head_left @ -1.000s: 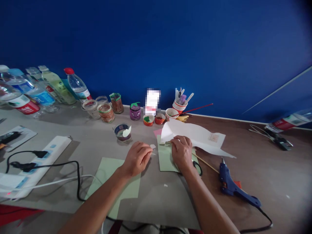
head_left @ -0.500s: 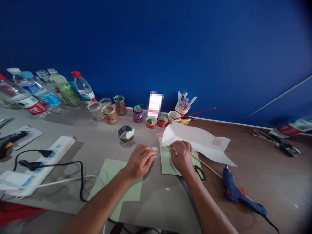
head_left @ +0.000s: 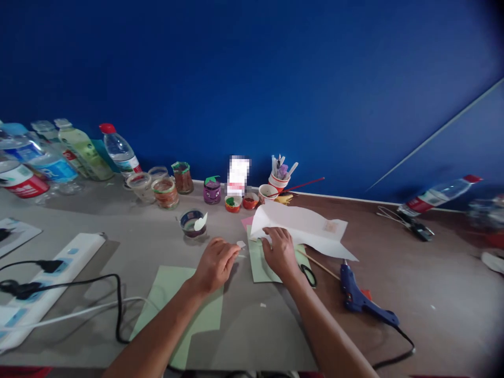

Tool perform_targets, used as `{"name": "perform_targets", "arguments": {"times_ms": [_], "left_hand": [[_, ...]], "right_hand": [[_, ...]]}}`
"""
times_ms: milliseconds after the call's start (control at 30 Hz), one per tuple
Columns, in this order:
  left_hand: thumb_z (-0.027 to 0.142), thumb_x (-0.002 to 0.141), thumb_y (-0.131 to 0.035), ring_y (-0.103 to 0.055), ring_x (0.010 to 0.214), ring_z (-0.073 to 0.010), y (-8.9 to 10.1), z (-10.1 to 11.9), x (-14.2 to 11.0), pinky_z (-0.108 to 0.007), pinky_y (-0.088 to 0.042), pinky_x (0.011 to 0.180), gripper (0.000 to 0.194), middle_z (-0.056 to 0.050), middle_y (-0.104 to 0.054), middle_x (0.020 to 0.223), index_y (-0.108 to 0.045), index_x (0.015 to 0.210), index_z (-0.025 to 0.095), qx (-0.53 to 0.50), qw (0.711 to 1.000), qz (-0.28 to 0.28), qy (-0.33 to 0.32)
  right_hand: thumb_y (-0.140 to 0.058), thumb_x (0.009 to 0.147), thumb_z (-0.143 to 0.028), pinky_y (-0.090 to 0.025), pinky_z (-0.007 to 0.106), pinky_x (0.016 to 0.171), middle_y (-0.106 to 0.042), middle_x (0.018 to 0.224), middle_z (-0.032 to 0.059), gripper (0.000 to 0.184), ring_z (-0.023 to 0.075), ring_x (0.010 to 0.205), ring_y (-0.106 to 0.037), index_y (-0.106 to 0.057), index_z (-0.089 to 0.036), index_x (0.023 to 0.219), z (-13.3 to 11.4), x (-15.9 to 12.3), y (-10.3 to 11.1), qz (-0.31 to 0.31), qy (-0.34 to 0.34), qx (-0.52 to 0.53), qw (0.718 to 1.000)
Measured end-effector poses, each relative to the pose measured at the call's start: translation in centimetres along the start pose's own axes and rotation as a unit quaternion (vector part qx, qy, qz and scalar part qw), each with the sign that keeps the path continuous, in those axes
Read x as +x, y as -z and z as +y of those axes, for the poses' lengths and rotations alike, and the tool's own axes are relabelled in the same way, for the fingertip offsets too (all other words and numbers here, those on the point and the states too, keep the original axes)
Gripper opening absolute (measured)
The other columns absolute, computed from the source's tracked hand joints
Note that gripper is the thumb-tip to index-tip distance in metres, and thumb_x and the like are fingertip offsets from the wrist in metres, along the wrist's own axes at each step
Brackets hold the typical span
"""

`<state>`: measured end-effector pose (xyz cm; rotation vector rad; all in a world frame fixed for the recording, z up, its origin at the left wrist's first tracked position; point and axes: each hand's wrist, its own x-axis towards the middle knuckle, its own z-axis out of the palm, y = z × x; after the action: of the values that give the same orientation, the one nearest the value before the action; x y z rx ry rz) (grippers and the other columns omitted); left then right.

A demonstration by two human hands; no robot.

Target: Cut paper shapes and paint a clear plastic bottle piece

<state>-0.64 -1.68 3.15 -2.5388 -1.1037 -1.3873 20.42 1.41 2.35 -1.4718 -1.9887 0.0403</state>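
My left hand [head_left: 216, 262] is closed above the grey table, its fingertips pinched beside a small white paper scrap [head_left: 241, 244]. Whether the scrap is in the pinch or lies behind it I cannot tell. My right hand [head_left: 280, 253] is open, thumb apart from the fingers, over the near edge of a creased white sheet [head_left: 303, 226] and a light green paper [head_left: 260, 268]. By the right wrist, black scissor handles [head_left: 309, 275] stick out. Another green sheet [head_left: 208, 312] lies under my left forearm. A pale cut-paper shape [head_left: 200, 222] rests on a dark-banded jar [head_left: 189, 231].
A blue glue gun [head_left: 358, 294] and a thin wooden stick [head_left: 321, 263] lie on the right. Jars, a purple-faced jar [head_left: 212, 192], paint cups [head_left: 233, 203] and a cup of pens [head_left: 279, 181] line the wall. Bottles [head_left: 120, 152] and a power strip [head_left: 63, 283] are at left.
The view has turned right, so most things sit farther left. My right fingers have loosened and the thumb has come apart from them. My left hand keeps its pinch.
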Motion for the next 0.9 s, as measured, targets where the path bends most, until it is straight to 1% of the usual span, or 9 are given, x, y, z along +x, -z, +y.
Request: {"name": "perform_targets", "arguments": {"times_ms": [133,267,367,467,600,667,733,833,900], "left_hand": [[0.011,0.094,-0.044,-0.056,0.059,-0.0149,-0.2,-0.2,-0.1,-0.031,-0.047,0.071,0.017,0.002,-0.062,0.065,-0.058,0.100,0.019,0.003,1.000,-0.004,0.002],[0.010,0.093,-0.044,-0.058,0.063,-0.0157,0.0,-0.3,0.0,-0.031,-0.047,0.072,0.019,-0.001,-0.066,0.071,-0.058,0.101,0.018,-0.002,1.000,0.000,-0.002],[0.010,0.093,-0.044,-0.057,0.063,-0.0158,0.1,-0.1,0.0,-0.031,-0.047,0.071,0.018,-0.001,-0.065,0.070,-0.059,0.101,0.016,-0.003,1.000,-0.001,-0.002],[0.010,0.093,-0.043,-0.058,0.065,-0.0163,0.1,0.1,-0.2,-0.032,-0.047,0.071,0.019,-0.003,-0.066,0.073,-0.059,0.100,0.016,-0.002,1.000,0.009,-0.008],[0.012,0.093,-0.042,-0.059,0.067,-0.0168,-0.1,0.1,-0.4,-0.032,-0.047,0.069,0.019,-0.003,-0.067,0.075,-0.059,0.102,0.016,0.005,1.000,0.003,0.003],[0.012,0.093,-0.042,-0.058,0.066,-0.0169,-0.1,0.1,-0.4,-0.032,-0.047,0.068,0.020,-0.004,-0.068,0.075,-0.058,0.103,0.017,0.011,1.000,0.009,0.003],[0.011,0.093,-0.043,-0.058,0.066,-0.0173,-0.1,0.2,-0.4,-0.033,-0.048,0.069,0.019,-0.004,-0.069,0.077,-0.057,0.105,0.016,0.013,0.999,0.030,-0.003],[0.010,0.092,-0.046,-0.056,0.066,-0.0179,0.1,0.3,-0.2,-0.032,-0.048,0.068,0.018,-0.005,-0.068,0.076,-0.055,0.107,0.015,0.006,0.998,0.056,-0.010],[0.009,0.091,-0.046,-0.055,0.064,-0.0174,0.2,0.4,-0.1,-0.032,-0.048,0.067,0.019,-0.004,-0.066,0.073,-0.054,0.107,0.014,-0.001,0.998,0.057,-0.010]], "right_hand": [[-0.054,0.084,-0.012,-0.047,0.041,0.088,-0.070,0.104,0.0132,0.028,0.0282,0.098,-0.059,-0.066,-0.013,0.109,-0.4,0.8,1.0,-0.060,-0.011,0.031,0.998],[-0.054,0.085,-0.014,-0.047,0.043,0.091,-0.070,0.106,0.0142,0.025,0.0290,0.101,-0.060,-0.067,-0.015,0.107,-0.2,2.3,2.6,-0.093,-0.018,0.023,0.995],[-0.055,0.085,-0.015,-0.048,0.042,0.091,-0.070,0.106,0.0146,0.023,0.0280,0.100,-0.062,-0.068,-0.015,0.104,0.1,3.1,3.1,-0.117,-0.020,0.020,0.993],[-0.053,0.086,-0.018,-0.050,0.040,0.085,-0.070,0.101,0.0125,0.022,0.0260,0.093,-0.065,-0.068,-0.016,0.103,0.0,3.4,2.7,-0.130,-0.009,0.050,0.990],[-0.051,0.086,-0.019,-0.051,0.037,0.081,-0.071,0.097,0.0115,0.021,0.0243,0.088,-0.067,-0.068,-0.016,0.098,-1.1,4.4,1.6,-0.129,0.048,0.098,0.986],[-0.050,0.086,-0.019,-0.051,0.036,0.079,-0.072,0.092,0.0105,0.021,0.0238,0.086,-0.067,-0.069,-0.017,0.093,-2.0,5.8,1.2,-0.111,0.074,0.114,0.985],[-0.050,0.085,-0.017,-0.051,0.034,0.076,-0.073,0.088,0.0095,0.020,0.0233,0.083,-0.067,-0.070,-0.018,0.089,-3.1,7.6,0.8,-0.087,0.089,0.123,0.985],[-0.052,0.084,-0.016,-0.050,0.035,0.080,-0.074,0.090,0.0078,0.020,0.0234,0.087,-0.068,-0.071,-0.020,0.085,-5.0,10.5,-0.2,-0.061,0.117,0.125,0.983],[-0.052,0.084,-0.016,-0.050,0.033,0.078,-0.075,0.089,0.0066,0.020,0.0227,0.085,-0.068,-0.072,-0.021,0.085,-6.3,12.2,-1.0,-0.074,0.131,0.128,0.980]]}}
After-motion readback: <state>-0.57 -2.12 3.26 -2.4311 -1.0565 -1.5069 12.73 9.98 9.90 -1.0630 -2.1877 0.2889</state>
